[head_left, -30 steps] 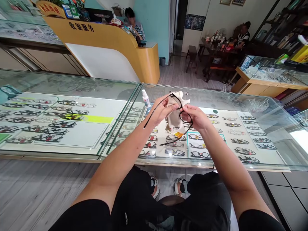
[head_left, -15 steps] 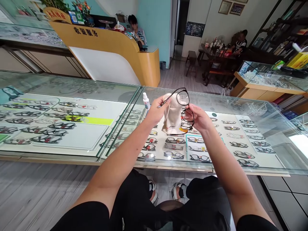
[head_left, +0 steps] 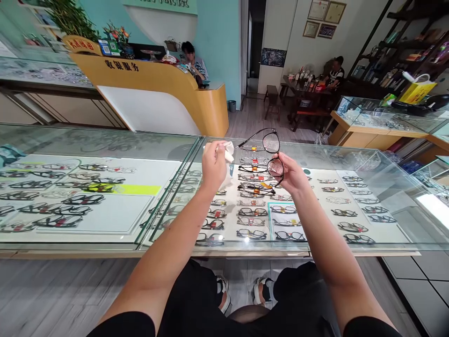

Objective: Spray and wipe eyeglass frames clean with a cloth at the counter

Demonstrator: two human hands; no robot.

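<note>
Black-framed eyeglasses (head_left: pixel 271 141) are held up above the glass display case (head_left: pixel 224 248), turned so one lens is above the other. My right hand (head_left: pixel 293 174) pinches their rim near the lower lens. One temple reaches left, its tip close to my left hand (head_left: pixel 213 164). That hand is closed on a bunched cream cleaning cloth (head_left: pixel 228 150), apart from the lenses. The white spray bottle is not visible now; my left hand covers the place where it stood.
Rows of spectacle frames (head_left: pixel 253 212) lie inside the case under the glass. Another display section (head_left: pixel 94 215) adjoins on the left. Beyond are a yellow cashier counter (head_left: pixel 210 107) with a seated person (head_left: pixel 196 63), and a dark table (head_left: pixel 308 89) with another person.
My left hand has let go of the glasses' temple and moved left, gathering the cloth, which had been hanging down. My right hand keeps the glasses in nearly the same place.
</note>
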